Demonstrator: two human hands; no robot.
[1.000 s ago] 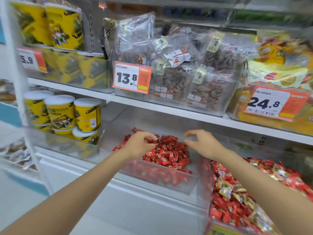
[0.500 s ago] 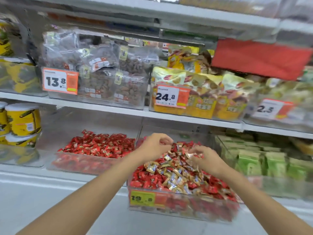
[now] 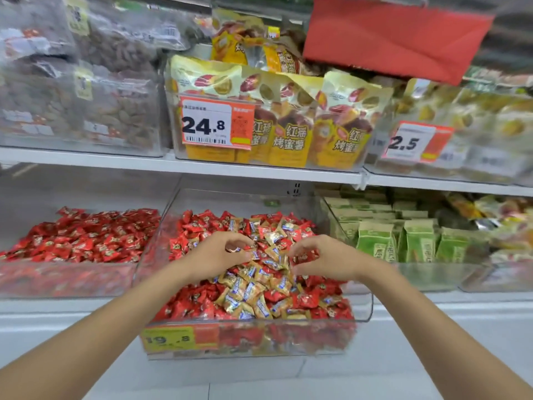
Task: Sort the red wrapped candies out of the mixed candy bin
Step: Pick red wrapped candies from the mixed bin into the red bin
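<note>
Red shiny-wrapped candies (image 3: 199,306) lie mixed with gold ones (image 3: 245,293) in the clear bin (image 3: 362,310); right grip (image 3: 326,259) pinches a red one, left grip (image 3: 219,255) curls, contents unclear.

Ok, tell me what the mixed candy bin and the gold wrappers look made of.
Mixed candy bin: clear rigid plastic, probably acrylic; candies show through its glossy walls.
Gold wrappers: shiny metallised film or foil, judging by glints and crinkles.
</note>
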